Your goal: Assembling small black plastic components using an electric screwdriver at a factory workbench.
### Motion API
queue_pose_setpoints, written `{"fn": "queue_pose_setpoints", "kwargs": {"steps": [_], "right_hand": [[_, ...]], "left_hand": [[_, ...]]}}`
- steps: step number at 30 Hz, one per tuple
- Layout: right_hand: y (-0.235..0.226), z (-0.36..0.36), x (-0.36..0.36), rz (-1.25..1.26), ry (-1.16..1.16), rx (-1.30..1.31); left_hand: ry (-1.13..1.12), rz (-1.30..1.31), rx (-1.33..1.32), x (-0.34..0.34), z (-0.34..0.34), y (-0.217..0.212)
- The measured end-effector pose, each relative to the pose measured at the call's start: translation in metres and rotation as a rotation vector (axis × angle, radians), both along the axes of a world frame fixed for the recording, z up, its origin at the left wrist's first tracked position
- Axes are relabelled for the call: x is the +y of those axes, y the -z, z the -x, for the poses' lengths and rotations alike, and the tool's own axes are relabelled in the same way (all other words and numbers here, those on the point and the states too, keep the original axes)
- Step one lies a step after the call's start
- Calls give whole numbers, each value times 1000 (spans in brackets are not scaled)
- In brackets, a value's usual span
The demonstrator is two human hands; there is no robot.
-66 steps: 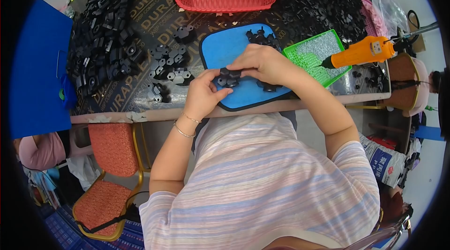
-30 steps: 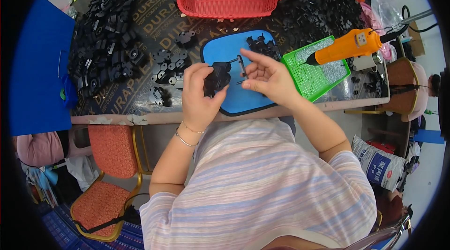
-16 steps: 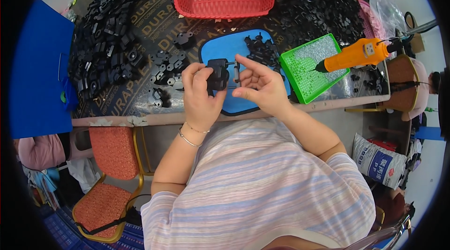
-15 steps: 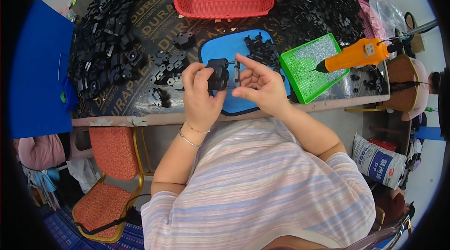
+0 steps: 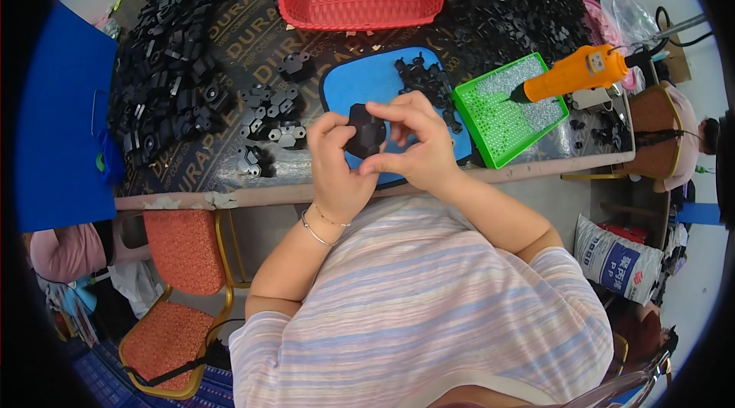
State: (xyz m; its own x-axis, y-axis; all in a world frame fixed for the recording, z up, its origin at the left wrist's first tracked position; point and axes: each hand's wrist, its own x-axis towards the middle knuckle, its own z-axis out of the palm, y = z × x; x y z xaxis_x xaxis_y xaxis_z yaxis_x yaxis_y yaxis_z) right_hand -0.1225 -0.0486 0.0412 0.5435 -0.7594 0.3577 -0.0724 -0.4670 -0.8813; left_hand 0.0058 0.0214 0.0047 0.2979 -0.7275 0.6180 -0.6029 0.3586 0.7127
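Over the blue mat [image 5: 342, 90], my left hand [image 5: 334, 151] grips a black plastic housing [image 5: 366, 131] from its left side. My right hand [image 5: 417, 140] closes on the same housing from the right, thumb at its lower edge and index finger at its upper edge. A broad, dark face of the housing is turned up toward me. The part on its far side is hidden by the housing and my fingers. Small black parts [image 5: 423, 80] lie heaped on the mat's right side, just beyond my right hand.
A green tray [image 5: 490, 149] of small metal screws stands at the right, with an orange electric screwdriver [image 5: 574, 75] hanging over it. Black housings [image 5: 172, 63] pile up at the left; flat plates [image 5: 268, 113] lie nearer. At the back are a red basket [image 5: 364, 21] and more black parts [image 5: 521, 25].
The housing has been turned so its broad face shows. My right hand, earlier spread beside it at a protruding metal piece, has moved left and now closes on it.
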Motion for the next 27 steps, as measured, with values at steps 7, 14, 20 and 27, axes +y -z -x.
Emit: {"fn": "queue_pose_setpoints", "kwargs": {"steps": [7, 14, 20, 27], "right_hand": [[0, 2, -6, -103, -20, 57], [-3, 9, -4, -50, -81, 122], [-14, 32, -31, -16, -15, 252], [0, 37, -70, 390, 94, 613]], "left_hand": [[142, 20, -118, 5, -7, -9], [458, -60, 936, 6, -3, -19], [152, -214, 142, -1, -11, -12], [278, -243, -411, -8, 8, 11]]}}
